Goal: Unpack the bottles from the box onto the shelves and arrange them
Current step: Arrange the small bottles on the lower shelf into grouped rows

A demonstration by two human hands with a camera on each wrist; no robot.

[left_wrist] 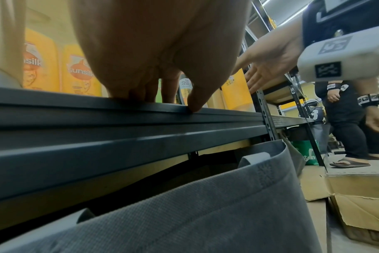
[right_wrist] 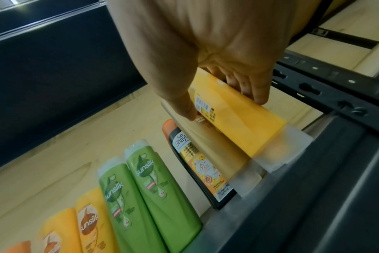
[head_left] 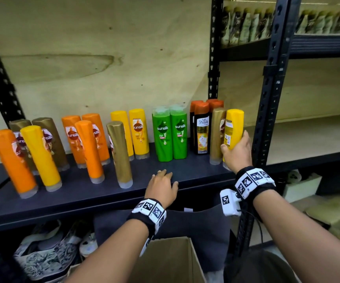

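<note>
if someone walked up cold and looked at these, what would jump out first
Probably the bright row of bottles standing on the dark shelf: orange, yellow and gold ones on the left, then the two green bottles near the middle. Next, the right hand gripping a yellow bottle at the row's right end beside the black upright, while the left hand rests on the shelf's front edge.

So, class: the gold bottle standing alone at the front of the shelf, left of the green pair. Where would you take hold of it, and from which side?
Grip the gold bottle round its mid body, coming from the front over the shelf edge. It stands cap down and leaning, with open space in front; yellow bottles stand close behind it, so a rear or top approach looks more awkward.
</note>
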